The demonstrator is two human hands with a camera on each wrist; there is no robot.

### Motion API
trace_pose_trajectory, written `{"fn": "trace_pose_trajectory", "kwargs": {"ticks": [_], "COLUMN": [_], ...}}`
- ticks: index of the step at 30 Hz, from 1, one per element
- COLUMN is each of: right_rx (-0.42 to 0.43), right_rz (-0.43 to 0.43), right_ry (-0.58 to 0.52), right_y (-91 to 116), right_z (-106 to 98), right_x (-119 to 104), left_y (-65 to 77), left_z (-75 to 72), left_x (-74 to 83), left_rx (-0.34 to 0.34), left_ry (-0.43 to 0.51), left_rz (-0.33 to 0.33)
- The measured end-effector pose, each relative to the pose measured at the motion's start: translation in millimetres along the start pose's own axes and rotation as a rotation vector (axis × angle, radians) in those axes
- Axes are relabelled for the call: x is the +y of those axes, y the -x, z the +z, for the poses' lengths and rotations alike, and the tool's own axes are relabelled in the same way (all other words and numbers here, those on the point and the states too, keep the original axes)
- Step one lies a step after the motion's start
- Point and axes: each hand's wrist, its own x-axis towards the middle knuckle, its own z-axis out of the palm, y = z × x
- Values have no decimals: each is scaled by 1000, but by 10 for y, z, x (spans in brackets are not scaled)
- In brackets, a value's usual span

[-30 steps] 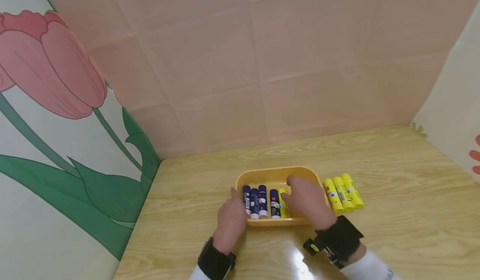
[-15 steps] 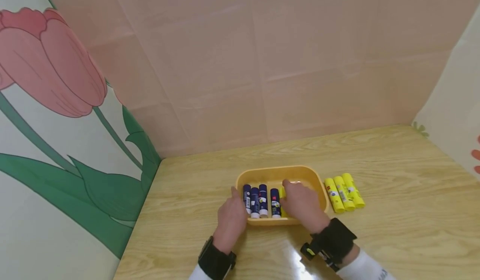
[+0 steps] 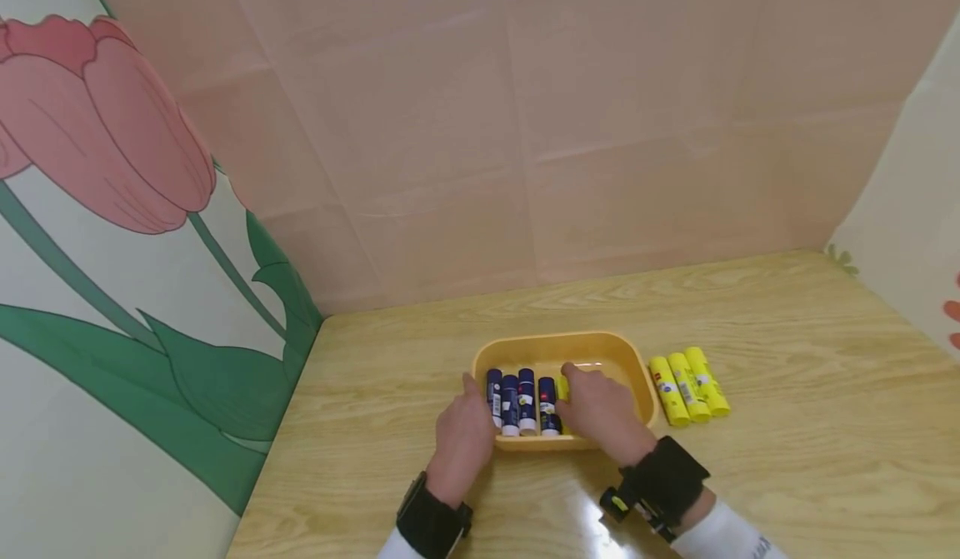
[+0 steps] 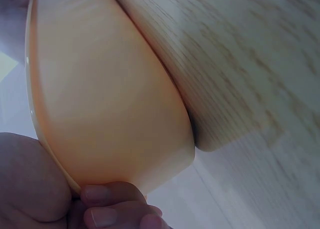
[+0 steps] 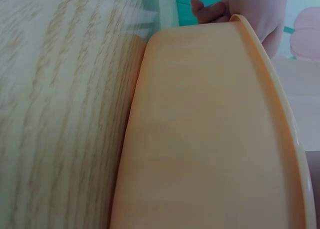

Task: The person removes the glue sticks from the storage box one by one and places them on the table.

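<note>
A yellow-orange plastic tray (image 3: 525, 347) sits on the table with several dark blue glue sticks (image 3: 510, 405) side by side in its left half. At its near left corner my left hand (image 3: 465, 431) grips the rim; in the left wrist view the thumb lies over the edge and the fingers (image 4: 115, 201) curl against the outer wall (image 4: 110, 99). My right hand (image 3: 606, 413) reaches into the tray and holds a yellow glue stick (image 3: 563, 389), mostly hidden by the hand, right beside the rightmost blue stick (image 3: 548, 405). The right wrist view shows mainly the tray's outer side (image 5: 200, 119).
To the right of the tray, three yellow glue sticks (image 3: 688, 386) lie in a row on the wood-grain table (image 3: 810, 426). A pink sheet (image 3: 450, 126) hangs behind the table, and a tulip-printed panel (image 3: 105, 126) stands at the left.
My right hand has moved slightly left in the tray, covering more of the yellow glue stick. The blue stick beside it has shifted a little left and tilted. My left hand stays put.
</note>
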Motion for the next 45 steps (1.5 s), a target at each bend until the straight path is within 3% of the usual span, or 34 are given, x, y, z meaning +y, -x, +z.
{"fn": "trace_pose_trajectory", "kwargs": {"ticks": [13,26,33,45], "right_rx": [-9,24,70,69], "right_rz": [-5,-22,-59,-54], "right_ry": [-16,-22,-38,-61], "right_y": [-42,-142,-152,-91], "right_z": [15,3,-54,-196], "right_x": [40,90,109,78], "left_y": [-16,-19,-25,-25], "left_z": [6,-1,-16,-16], "left_x": [-8,2,2,3], "left_rx": [-15,-70,-72,-71], "left_ry": [14,38,40,73], "left_rz": [-3,-54,-56,-64]}}
